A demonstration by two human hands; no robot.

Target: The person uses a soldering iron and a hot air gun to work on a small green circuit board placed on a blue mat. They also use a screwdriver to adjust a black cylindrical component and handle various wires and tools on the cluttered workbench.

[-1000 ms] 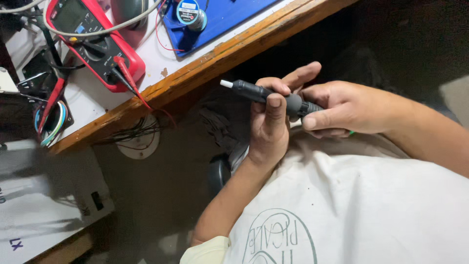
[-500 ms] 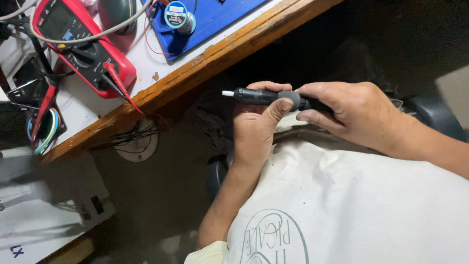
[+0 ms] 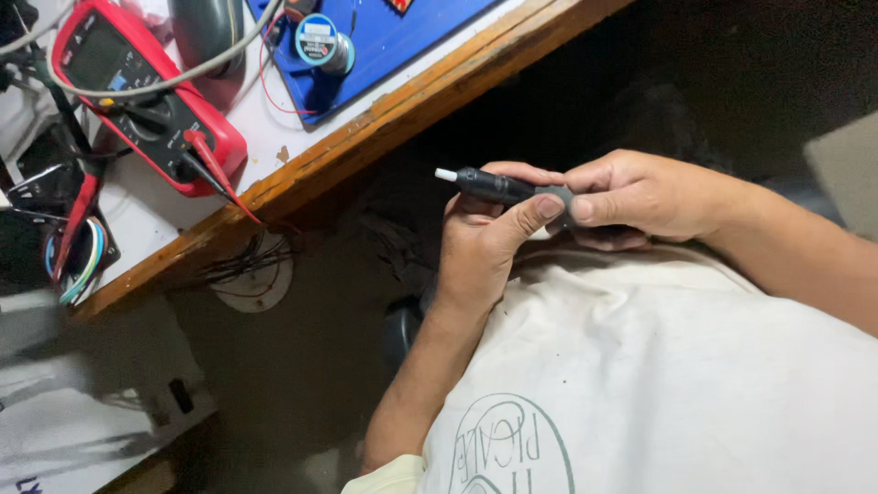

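Both my hands hold one slim black pen-shaped tool (image 3: 494, 187) with a small white tip pointing left, below the workbench edge and over my lap. My left hand (image 3: 485, 247) wraps the tool's front part from below, thumb pressed along its side. My right hand (image 3: 645, 197) pinches the rear end with thumb and fingers. The two hands touch at the tool's middle. My cream shirt (image 3: 658, 375) lies under them.
A wooden-edged workbench (image 3: 384, 119) runs diagonally above. On it sit a red multimeter (image 3: 137, 87) with probes, a blue mat (image 3: 402, 37) with a solder spool (image 3: 322, 43), and coiled wires (image 3: 78, 261). A dark floor area lies beneath.
My hands and the tool have shifted a little lower and right in view. My left fingers have closed more tightly round the tool, and the thumb now lies along it.
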